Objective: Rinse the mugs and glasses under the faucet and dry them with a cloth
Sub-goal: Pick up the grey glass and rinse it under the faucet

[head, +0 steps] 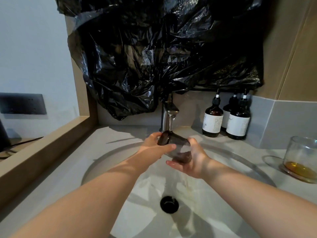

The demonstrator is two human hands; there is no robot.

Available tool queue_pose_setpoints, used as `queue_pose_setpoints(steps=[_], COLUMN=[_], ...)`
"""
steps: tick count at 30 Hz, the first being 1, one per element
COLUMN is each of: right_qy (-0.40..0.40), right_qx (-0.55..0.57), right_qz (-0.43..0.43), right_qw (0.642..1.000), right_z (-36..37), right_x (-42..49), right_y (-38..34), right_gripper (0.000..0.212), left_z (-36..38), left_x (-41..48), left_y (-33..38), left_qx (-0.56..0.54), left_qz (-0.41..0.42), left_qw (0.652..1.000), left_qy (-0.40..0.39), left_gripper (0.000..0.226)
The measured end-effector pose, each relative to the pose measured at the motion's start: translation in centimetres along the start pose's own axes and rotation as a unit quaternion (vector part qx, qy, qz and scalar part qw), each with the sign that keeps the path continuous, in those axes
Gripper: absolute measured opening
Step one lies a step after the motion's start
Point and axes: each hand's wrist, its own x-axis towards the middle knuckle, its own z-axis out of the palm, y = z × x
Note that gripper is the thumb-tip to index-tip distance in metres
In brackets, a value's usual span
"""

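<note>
Nearest, two bare forearms are stretched out over the sink (147,217), and the drain (169,204) is seen below and short of the hands. A dark glass (173,143) is held between both hands, tipped on its side above the basin. The left hand (153,146) is wrapped round the base end, thumb laid along the side, fingers curled over the far edge. The right hand (191,163) is cupped under the mouth end, fingers curled beneath, thumb pressed against the wall. Just beyond the hands, water is being run from the faucet (167,115) straight onto the base end, and a thin stream is seen falling away below the right hand. Well off to the right of the right hand, a clear glass (300,152) with a little amber liquid is stood upright on a coaster (285,170) on the counter (68,162). Farther back, beyond the right hand, brown pump bottles (212,119) are grouped against the wall. Behind the faucet, black plastic (163,48) is draped across the wall.
</note>
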Motion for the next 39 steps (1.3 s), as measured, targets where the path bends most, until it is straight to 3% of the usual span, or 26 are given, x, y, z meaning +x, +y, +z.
queue_pose_setpoints(steps=[3,11,16,19,22,27,32,35,39], right_qy=[-0.015,-0.034,-0.036,-0.008,0.032,0.058,0.054,0.053,0.038], right_qx=[-0.01,-0.005,-0.031,-0.099,-0.223,-0.415,-0.424,-0.419,-0.346], right_qz=[0.029,0.038,-0.047,-0.117,-0.222,-0.357,-0.393,-0.389,-0.37], right_qw=[0.999,0.999,0.998,0.988,0.949,0.835,0.814,0.819,0.861], right_z=[-0.2,-0.2,0.2,0.4,0.6,1.0,1.3,1.5,1.5], right_x=[0.3,0.0,-0.2,-0.1,0.0,-0.6,-1.6,-1.1,-0.3], right_y=[0.3,0.2,0.1,0.0,0.1,0.2,-0.2,-0.1,0.3], right_gripper=[0.071,0.065,0.037,0.033,0.039,0.048,0.034,0.028,0.017], left_z=[0.0,0.8,0.5,0.4,0.5,0.6,0.6,0.5,0.3], left_x=[0.1,0.3,-0.2,-0.3,0.0,0.1,-0.2,-0.2,0.0], left_y=[0.2,-0.2,0.5,0.8,0.8,-0.1,0.1,-0.1,-0.3], left_qx=[-0.058,-0.047,-0.083,-0.1,-0.167,-0.303,-0.318,-0.314,-0.288], left_qz=[0.017,0.021,-0.031,-0.089,-0.171,-0.236,-0.242,-0.242,-0.237], left_qw=[0.998,0.998,0.996,0.989,0.967,0.923,0.917,0.918,0.927], left_qy=[0.015,0.028,0.032,0.066,0.084,0.028,0.019,0.02,0.026], left_gripper=[0.063,0.069,0.049,0.041,0.033,0.031,0.034,0.036,0.03])
